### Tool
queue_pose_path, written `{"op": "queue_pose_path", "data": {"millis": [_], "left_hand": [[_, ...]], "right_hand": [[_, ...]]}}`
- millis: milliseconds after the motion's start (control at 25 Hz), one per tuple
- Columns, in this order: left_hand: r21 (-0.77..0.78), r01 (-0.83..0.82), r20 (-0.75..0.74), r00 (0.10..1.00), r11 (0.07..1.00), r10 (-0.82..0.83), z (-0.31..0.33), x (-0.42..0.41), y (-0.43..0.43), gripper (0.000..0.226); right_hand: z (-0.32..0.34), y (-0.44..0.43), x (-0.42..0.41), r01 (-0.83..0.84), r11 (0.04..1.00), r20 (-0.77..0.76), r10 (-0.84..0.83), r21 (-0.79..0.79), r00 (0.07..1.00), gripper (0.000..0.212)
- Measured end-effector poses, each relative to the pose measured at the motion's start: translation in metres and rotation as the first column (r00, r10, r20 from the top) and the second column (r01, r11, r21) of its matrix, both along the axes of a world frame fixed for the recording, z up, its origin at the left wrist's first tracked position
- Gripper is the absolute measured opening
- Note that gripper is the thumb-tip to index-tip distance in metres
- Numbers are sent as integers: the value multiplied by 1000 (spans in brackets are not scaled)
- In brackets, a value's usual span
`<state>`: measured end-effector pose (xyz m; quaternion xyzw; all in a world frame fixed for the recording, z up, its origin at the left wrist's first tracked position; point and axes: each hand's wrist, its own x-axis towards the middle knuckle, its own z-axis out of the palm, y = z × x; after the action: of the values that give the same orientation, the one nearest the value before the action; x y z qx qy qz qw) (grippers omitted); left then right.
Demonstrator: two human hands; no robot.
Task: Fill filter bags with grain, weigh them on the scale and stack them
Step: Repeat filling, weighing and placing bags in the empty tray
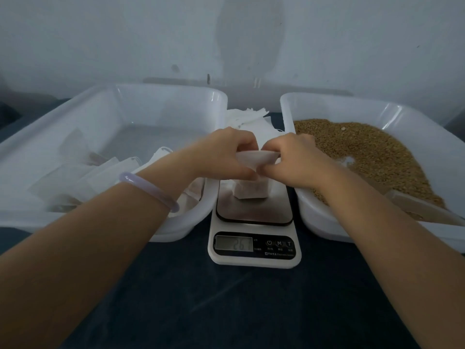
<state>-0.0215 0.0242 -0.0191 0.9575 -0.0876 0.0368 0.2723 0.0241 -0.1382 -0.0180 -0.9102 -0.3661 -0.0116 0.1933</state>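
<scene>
A white filter bag (251,191) stands on the dark platform of the small white scale (254,238), whose display shows digits. My left hand (221,152) and my right hand (294,154) both pinch the bag's open top, one at each side, just above the scale. Brown grain (370,157) fills the right white tub (314,210). Several filled bags (83,177) lie stacked in the left white tub (176,230). A pile of empty filter bags (249,117) lies behind my hands, between the tubs.
A pale scoop (412,205) lies half buried in the grain at the right tub's near side. The tubs and scale sit on a dark cloth (226,303). A pale wall stands close behind. A lilac bangle (151,190) circles my left wrist.
</scene>
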Motion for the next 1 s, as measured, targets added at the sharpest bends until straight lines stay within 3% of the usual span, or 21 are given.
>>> {"op": "queue_pose_path", "data": {"millis": [120,240,280,360,400,440,480,600,680,760,920,1000], "left_hand": [[-95,-71,-30,997,993,69,0,2,0,41],[-255,-74,15,997,964,81,8,3,12,24],[-390,-104,47,990,915,132,14,4,20,25],[-705,-169,29,963,689,267,26,0,40,30],[-805,-185,-18,957,564,288,30,-2,50,25],[-837,-213,-74,957,505,280,33,-5,58,19],[-811,-263,-137,954,523,267,35,-8,67,16],[-586,-388,-378,907,711,183,38,-25,86,16],[-416,-385,-532,837,824,123,35,-36,89,16],[-213,-383,-619,764,899,179,28,-44,86,18],[212,-381,-611,667,900,426,15,-48,80,42],[243,-408,-622,631,880,464,19,-49,79,50]], "right_hand": [[0,-2,4,-37,963,-8,41,267,999,12],[0,1,2,-74,893,-12,89,444,996,12],[0,2,2,-52,859,-21,73,509,997,10],[0,3,5,8,811,-48,24,584,999,7],[0,2,7,24,814,-53,9,581,999,6],[-2,2,9,30,826,-54,1,563,999,5],[-3,1,11,31,840,-58,0,542,998,5],[-5,3,15,41,856,-73,-4,515,997,8],[-6,5,19,36,863,-80,5,503,997,12],[-7,7,21,22,870,-68,14,492,998,14],[-9,6,23,11,877,-44,12,480,999,15],[-10,5,23,14,881,-60,16,473,998,15]]}}
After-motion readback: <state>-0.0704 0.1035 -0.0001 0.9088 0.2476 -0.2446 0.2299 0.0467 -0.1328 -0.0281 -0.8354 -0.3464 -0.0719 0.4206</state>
